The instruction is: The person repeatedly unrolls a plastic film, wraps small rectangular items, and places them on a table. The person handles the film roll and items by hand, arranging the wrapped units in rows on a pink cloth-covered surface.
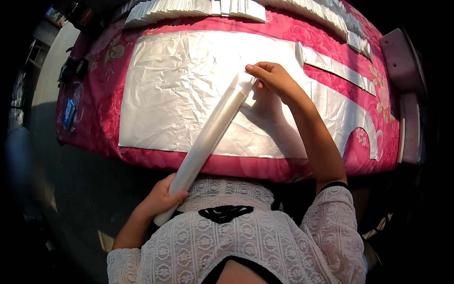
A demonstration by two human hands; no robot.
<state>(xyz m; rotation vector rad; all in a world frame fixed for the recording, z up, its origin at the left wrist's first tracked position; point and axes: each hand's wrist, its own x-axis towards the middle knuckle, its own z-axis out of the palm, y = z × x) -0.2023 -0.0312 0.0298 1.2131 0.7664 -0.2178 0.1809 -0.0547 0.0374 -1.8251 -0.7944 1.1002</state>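
Observation:
A long roll of clear plastic film (208,137) runs diagonally from my lap up over the table. My left hand (161,196) grips its near end, close to my chest. My right hand (272,78) pinches the far end of the roll, above a large crinkled silvery sheet (179,90) spread flat on the pink floral tablecloth (101,106).
Rows of stacked white folded pieces (189,8) line the far edge of the table and curve down the right side. A narrow silvery strip (338,68) lies to the right of the sheet. A pale pink seat (402,59) stands at the right. Dark items (73,68) sit at the table's left end.

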